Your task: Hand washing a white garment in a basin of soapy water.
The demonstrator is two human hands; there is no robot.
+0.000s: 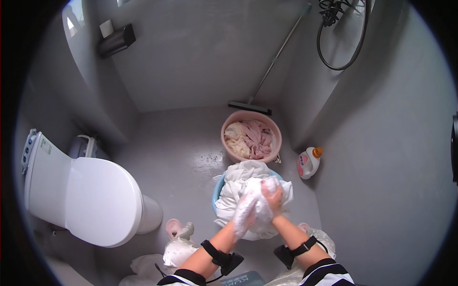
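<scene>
Thick white suds cover much of my left hand (247,205), which presses into white cloth (232,189) heaped over a blue basin (216,195). Beside it, my right hand (274,196) has its fingers curled round a foamy bunch of the same cloth. Both hands are close together above the basin's middle. Parts of the cloth hang over the rim, and foam hides most of the left fingers. A black strapped device sits on each forearm.
Behind the blue basin stands a pink tub (229,155) holding pink and cream cloth (256,137). A detergent bottle (308,163) with an orange cap is by the right wall. A floor squeegee (250,107) leans at the back. The toilet (103,200) is at left.
</scene>
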